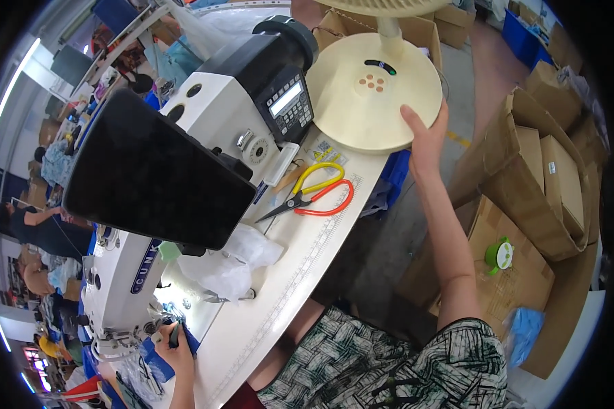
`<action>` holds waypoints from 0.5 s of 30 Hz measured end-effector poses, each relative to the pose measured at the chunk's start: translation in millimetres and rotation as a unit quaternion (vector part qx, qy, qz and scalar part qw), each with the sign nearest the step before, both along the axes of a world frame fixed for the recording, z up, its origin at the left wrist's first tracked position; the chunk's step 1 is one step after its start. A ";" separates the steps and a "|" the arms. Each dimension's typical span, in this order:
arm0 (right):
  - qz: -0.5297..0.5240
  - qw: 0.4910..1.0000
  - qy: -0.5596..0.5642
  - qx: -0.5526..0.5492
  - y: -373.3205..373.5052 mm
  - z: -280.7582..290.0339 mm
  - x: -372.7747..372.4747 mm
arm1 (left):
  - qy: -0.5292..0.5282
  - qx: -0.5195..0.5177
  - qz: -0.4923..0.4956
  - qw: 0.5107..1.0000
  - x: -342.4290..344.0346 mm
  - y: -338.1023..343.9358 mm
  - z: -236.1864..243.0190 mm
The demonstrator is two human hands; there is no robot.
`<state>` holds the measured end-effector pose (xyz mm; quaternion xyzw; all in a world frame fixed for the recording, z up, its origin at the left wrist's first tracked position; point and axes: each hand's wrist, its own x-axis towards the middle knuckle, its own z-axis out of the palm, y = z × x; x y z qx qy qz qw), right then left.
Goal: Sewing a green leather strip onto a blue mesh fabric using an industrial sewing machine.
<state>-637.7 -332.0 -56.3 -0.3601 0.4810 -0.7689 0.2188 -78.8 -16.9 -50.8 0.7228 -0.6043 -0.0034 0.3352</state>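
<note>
Two bare hands show on my feed, well apart; at the left, a big black screen (153, 170) blocks part of a white sewing machine (215, 105); below it a blue cloth (158, 367) lies by the needle end. The left hand (177, 351) is at that cloth, thumb and fingers closed on a slim dark thing (174, 334); its long axis seems to run up the picture toward the needle area, though I can't make out its tip. Rightward on the worktable (245, 334) I see a crumpled white sheet (235, 259), then scissors (307, 199) with one yellow and one red handle; past them, over the table's far end, is a round cream fan base (341, 102), its post (389, 31) running to the top edge; whether it bears on the table, I cannot tell. The right hand (428, 143) has its near right rim, thumb spread on the upper face, fingers round the outside, parted only enough to take the rim, as I judge it; their reach underneath is hidden. From that grip the base lies up and left; the right hand is much the nearer; farther right stands an open carton (491, 146).
</note>
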 end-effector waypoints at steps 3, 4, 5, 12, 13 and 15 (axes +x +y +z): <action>0.071 0.997 0.030 -0.006 -21.9 15.2 -19.7 | -0.001 -0.006 -0.006 1.000 -0.4 -0.7 -0.5; 0.099 0.995 0.004 0.005 -29.2 18.7 -23.7 | -0.003 -0.009 -0.006 1.000 -0.3 -0.7 -0.6; 0.126 0.992 -0.019 0.010 -35.8 21.4 -26.9 | 0.009 -0.007 -0.002 1.000 0.0 -0.6 -0.8; 0.085 0.996 0.018 0.028 -47.9 -4.4 -25.6 | 0.017 0.008 0.031 0.999 8.4 3.9 -9.5; 0.075 0.997 0.017 0.032 -49.8 -10.1 -28.3 | 0.019 0.010 0.038 0.999 9.9 4.1 -10.6; 0.066 0.996 0.050 0.014 -58.0 -17.0 -44.3 | 0.004 0.004 0.030 1.000 11.6 3.9 -12.1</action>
